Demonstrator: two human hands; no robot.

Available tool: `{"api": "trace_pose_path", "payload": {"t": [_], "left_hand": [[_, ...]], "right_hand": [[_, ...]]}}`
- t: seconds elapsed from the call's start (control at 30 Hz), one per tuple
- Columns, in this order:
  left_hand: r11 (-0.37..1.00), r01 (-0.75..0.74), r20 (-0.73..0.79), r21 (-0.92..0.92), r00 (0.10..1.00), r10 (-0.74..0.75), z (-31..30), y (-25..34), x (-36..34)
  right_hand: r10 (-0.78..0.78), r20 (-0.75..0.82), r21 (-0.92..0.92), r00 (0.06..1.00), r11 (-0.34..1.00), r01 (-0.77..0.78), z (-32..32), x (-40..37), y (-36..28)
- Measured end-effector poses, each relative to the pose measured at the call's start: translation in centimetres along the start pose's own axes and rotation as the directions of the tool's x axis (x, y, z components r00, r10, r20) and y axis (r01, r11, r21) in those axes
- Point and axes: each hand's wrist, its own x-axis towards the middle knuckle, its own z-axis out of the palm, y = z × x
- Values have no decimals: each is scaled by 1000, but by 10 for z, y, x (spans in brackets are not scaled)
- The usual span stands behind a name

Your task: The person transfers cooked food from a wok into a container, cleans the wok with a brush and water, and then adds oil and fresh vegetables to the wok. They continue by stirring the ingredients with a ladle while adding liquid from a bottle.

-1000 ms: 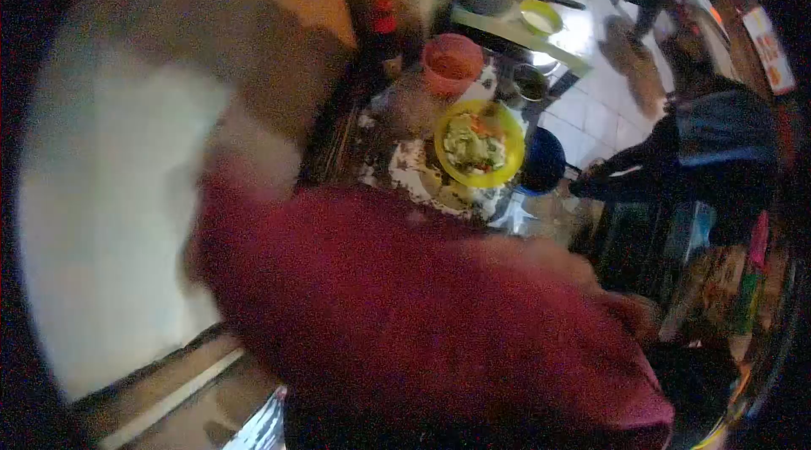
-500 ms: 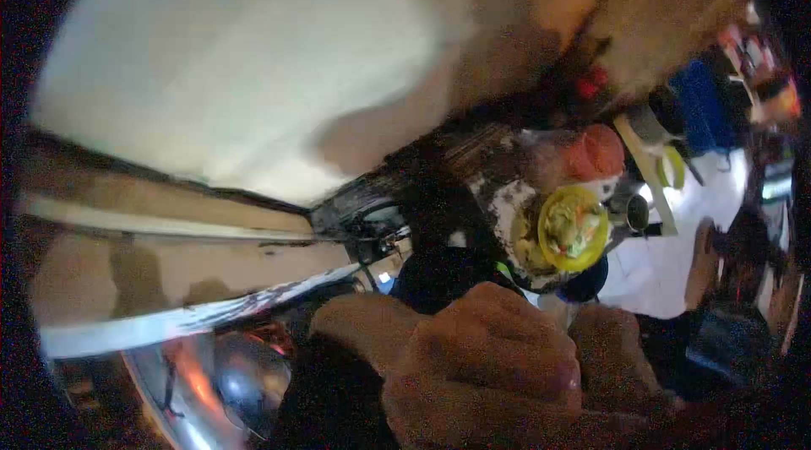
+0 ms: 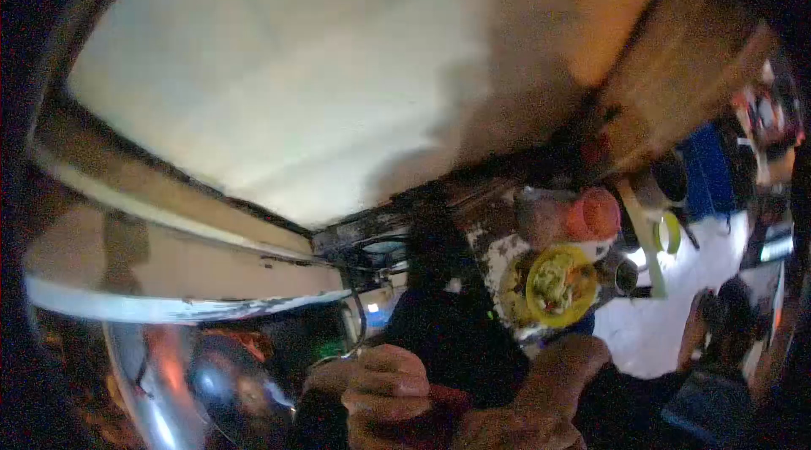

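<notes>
My left hand (image 3: 384, 395) is at the bottom of the view, its fingers curled in a closed grip. A dark red piece (image 3: 449, 401) shows beside those fingers, between the two hands; what exactly it is I cannot tell. Close to its right, my right hand (image 3: 536, 412) is bent inward, its fingers mostly hidden and cut off by the lower edge. Just above the left hand curves a thin metal rod (image 3: 361, 315). Beyond the right hand stands a yellow plate (image 3: 589, 302) holding chopped, salad-like food (image 3: 553, 281).
Round the plate are a pink-red cup (image 3: 595, 215), a metal cup (image 3: 623, 275) and a yellow-green ring-shaped item (image 3: 668, 233). A blue container (image 3: 708, 171) stands farther right. At lower left is a shiny metal pot (image 3: 215, 387) near an orange glow. A pale wall (image 3: 279, 95) fills the top.
My hands have moved down and apart, so the dark red piece now shows between them. The plate and cups sit lower in view as the head has tilted.
</notes>
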Motion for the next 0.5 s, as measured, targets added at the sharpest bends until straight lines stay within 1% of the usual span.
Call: {"api": "trace_pose_path", "payload": {"t": [0.03,0.1,0.13,0.17,0.2,0.23,0.27,0.3,0.33,0.37,0.4,0.43,0.5], "left_hand": [[999,27,-16,22,1000,-26,2,-4,0],[986,137,-92,91,987,-129,10,-17,-6],[961,237,-147,142,965,-216,15,-27,-12],[906,373,-234,200,916,-326,20,-42,-20],[818,523,-339,240,834,-435,27,-57,-30],[722,648,-419,242,741,-524,31,-75,-39],[605,762,-504,230,625,-596,35,-89,-52],[496,846,-573,193,508,-643,38,-106,-63],[412,899,-621,150,410,-668,38,-123,-76],[350,931,-648,103,330,-687,41,-133,-91],[343,936,-675,73,300,-674,45,-141,-107],[298,955,-685,13,226,-692,52,-152,-131],[245,966,-660,-78,134,-739,80,-176,-182]], "right_hand": [[24,7,16,1000,1000,-25,-2,-2,0],[78,-3,38,997,996,-78,-8,-3,-1],[105,-31,34,994,994,-104,-12,-5,0],[142,-77,29,987,990,-140,-18,-8,3],[190,-167,18,967,982,-190,-25,-14,7],[257,-292,2,921,963,-268,-34,-21,13],[334,-431,5,838,930,-368,-50,-29,21],[410,-567,-1,715,867,-498,-66,-39,25],[515,-632,-16,579,738,-674,-81,-48,24],[594,-677,-26,435,571,-820,-99,-52,27],[617,-646,-42,450,560,-827,-111,-76,43],[632,-642,-22,434,551,-834,-121,-95,60],[641,-652,56,405,573,-818,-127,-134,84]]}}
